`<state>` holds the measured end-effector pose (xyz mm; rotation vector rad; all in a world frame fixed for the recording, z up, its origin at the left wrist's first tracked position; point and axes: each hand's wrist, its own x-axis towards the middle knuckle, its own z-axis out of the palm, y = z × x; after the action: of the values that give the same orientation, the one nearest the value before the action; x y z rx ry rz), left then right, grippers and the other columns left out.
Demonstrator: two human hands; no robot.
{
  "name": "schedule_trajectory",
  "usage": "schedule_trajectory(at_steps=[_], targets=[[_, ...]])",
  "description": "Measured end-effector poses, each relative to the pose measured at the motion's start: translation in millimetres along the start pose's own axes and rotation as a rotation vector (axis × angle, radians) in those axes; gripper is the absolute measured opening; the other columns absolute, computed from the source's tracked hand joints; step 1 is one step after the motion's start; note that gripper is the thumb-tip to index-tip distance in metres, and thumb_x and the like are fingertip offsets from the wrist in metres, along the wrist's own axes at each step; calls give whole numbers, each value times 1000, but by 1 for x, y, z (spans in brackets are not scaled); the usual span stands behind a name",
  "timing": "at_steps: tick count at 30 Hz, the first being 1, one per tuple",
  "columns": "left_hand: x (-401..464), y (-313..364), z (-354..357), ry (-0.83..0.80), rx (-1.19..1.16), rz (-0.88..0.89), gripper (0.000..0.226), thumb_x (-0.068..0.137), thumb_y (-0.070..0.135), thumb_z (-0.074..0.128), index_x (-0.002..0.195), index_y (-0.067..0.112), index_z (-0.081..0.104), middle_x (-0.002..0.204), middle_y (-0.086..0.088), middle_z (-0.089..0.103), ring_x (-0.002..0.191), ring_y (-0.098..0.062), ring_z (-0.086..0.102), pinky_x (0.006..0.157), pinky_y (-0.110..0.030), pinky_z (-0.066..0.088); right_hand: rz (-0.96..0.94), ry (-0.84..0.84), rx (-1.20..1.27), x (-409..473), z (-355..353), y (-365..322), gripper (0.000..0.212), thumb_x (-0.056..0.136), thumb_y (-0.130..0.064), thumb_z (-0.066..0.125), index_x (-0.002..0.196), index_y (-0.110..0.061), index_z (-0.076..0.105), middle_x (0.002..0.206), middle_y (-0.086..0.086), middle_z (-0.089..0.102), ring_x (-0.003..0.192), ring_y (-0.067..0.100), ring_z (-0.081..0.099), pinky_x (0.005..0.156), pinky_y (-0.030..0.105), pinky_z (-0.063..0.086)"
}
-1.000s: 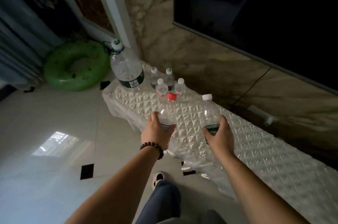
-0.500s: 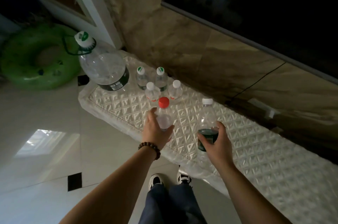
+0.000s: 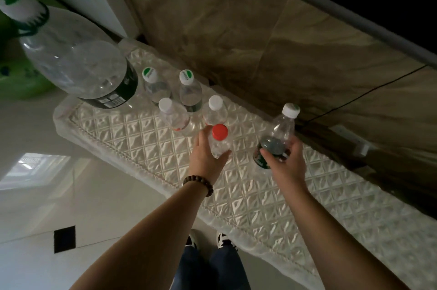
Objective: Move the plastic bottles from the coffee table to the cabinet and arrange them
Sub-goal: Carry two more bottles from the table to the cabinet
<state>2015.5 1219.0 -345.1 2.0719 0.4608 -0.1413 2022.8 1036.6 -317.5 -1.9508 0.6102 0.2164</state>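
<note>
Holding a bottle in each hand, I stand at the long cabinet, whose top is covered with a quilted, diamond-patterned clear sheet. My left hand curls round the red-capped bottle; thumb on one side, fingers wrapped behind it, with the bottle upright over the cabinet top and just beside the bottles already grouped there. I cannot tell whether its base touches the surface, since my hand hides it. A beaded bracelet sits on that wrist.

My right hand grips the white-capped bottle around its dark green label, fingers and thumb closed on the lower body. This bottle leans, cap tipped away from me toward the wall, and it is held near the cabinet's back edge, apart from the red-capped one.

Further left on the cabinet stand four small bottles in a tight cluster, two with green-marked caps behind and two with plain white caps in front. Beside them at the cabinet's end stands a large jug with a dark label and a white cap. A green swim ring lies on the floor beyond it. My shoes show below, by the pale tiled floor.
</note>
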Motion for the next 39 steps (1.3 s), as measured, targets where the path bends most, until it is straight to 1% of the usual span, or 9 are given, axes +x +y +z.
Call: schedule_trajectory(at_steps=[5, 8, 10, 15, 20, 26, 31, 34, 39], targets=[[4, -20, 10, -18, 69, 59, 68, 73, 25, 79, 128, 27, 38, 126, 2, 52, 110, -15, 54, 89, -28, 48, -152, -17, -46, 48, 28, -15, 79, 73, -18, 80, 138, -19, 35, 135, 2, 54, 120, 15, 54, 99, 32, 45], [3, -28, 13, -32, 118, 111, 67, 72, 20, 79, 126, 24, 41, 124, 4, 52, 99, -4, 50, 76, -1, 34, -236, -12, -90, 65, 39, -17, 78, 73, -19, 80, 137, -13, 35, 132, 4, 55, 113, 10, 53, 91, 24, 42], [4, -31, 14, -30, 122, 121, 67, 72, 19, 79, 126, 23, 41, 123, 5, 52, 96, 2, 45, 72, 5, 30, -276, -26, -113, 71, 47, -11, 77, 72, -18, 80, 136, -12, 37, 127, 5, 57, 110, 12, 55, 87, 23, 42], [4, -32, 14, -19, 152, 142, 70, 71, 20, 81, 129, 21, 41, 127, 4, 51, 100, 0, 46, 81, -9, 35, -249, -44, -134, 71, 55, 2, 76, 71, -15, 81, 134, -15, 39, 122, -3, 55, 109, 10, 54, 86, 20, 41], [2, -30, 18, -14, 171, 149, 71, 73, 24, 80, 132, 18, 41, 133, 1, 49, 112, -14, 53, 88, -19, 38, -194, -39, -150, 69, 56, 8, 76, 72, -19, 81, 135, -14, 39, 134, 7, 54, 124, 24, 52, 98, 31, 41], [-5, -27, 14, -45, 147, 56, 101, 69, 41, 80, 147, 23, 17, 147, -1, 39, 130, -18, 43, 102, -34, 43, -136, -102, -154, 65, 47, 5, 105, 68, -29, 85, 150, -20, 20, 152, 3, 35, 139, 19, 35, 109, 36, 33], [-21, -15, -5, -100, 247, 9, 110, 76, 59, 66, 148, 32, -12, 158, 5, 14, 145, -17, 14, 116, -41, 24, -141, -122, -250, 44, 27, -3, 103, 77, -42, 73, 152, -27, 4, 159, 1, 20, 144, 21, 25, 113, 41, 31], [-33, -4, -25, -123, 385, 11, 95, 84, 62, 51, 150, 26, -7, 160, 4, 3, 146, -14, -1, 120, -40, 9, -200, -107, -383, 20, 13, -15, 89, 86, -47, 61, 152, -27, 5, 161, -1, 11, 147, 19, 16, 116, 43, 26], [-65, 24, -71, -127, 501, 9, 78, 91, 58, 37, 151, 25, -1, 160, 3, -1, 146, -16, -7, 120, -41, 2, -352, -151, -611, -36, -9, -54, 75, 94, -49, 46, 153, -24, 8, 162, 2, 3, 148, 18, 1, 120, 45, 12]])
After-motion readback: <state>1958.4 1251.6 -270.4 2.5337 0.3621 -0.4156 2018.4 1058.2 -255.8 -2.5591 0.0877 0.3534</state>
